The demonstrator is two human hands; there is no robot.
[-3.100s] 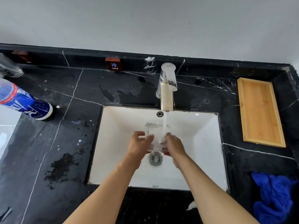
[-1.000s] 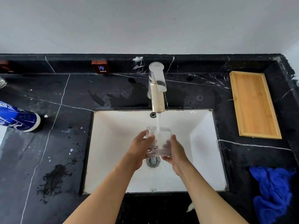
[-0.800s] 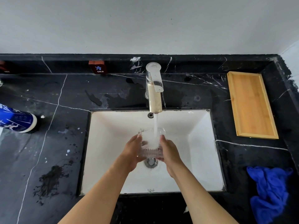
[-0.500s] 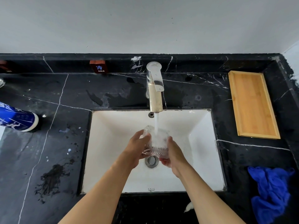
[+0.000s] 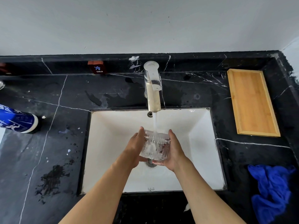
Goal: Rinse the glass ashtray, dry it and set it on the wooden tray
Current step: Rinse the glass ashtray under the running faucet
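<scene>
The clear ribbed glass ashtray (image 5: 155,147) is held over the drain of the white sink (image 5: 106,143), tilted towards me, with the tap's water stream hitting it. My left hand (image 5: 135,147) grips its left side and my right hand (image 5: 174,149) cups its right side and bottom. The wooden tray (image 5: 252,102) lies bare on the black counter at the back right. A crumpled blue cloth (image 5: 271,191) sits on the counter at the front right.
The chrome tap (image 5: 152,88) stands behind the basin and runs. A blue and white bottle (image 5: 17,121) lies at the left edge. A red COLD tag (image 5: 97,67) is on the back ledge. Wet patches mark the black marble counter (image 5: 53,175).
Both hands keep holding the ashtray under the running water and have turned it, tilting it more towards me. The view has shifted slightly.
</scene>
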